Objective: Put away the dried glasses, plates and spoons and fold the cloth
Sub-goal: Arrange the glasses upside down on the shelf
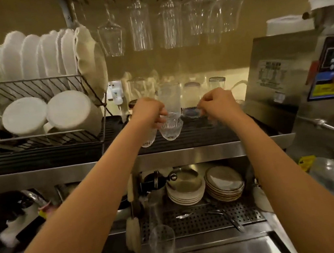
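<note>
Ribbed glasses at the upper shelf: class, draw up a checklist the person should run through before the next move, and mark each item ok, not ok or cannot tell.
1. The left hand grips the ribbed glasses, fingers curled round them: ok.
2. The glasses already rest on the black mat: cannot tell; blur hides their bases.
3. There is bare mat beside them for setting down: ok.
4. The right hand is free to help: cannot tell; its fingers are curled and blur hides anything held.
5. The hanging stemware is clear of both hands: ok, it hangs well above.
6. The glasses are dry: cannot tell.
</note>
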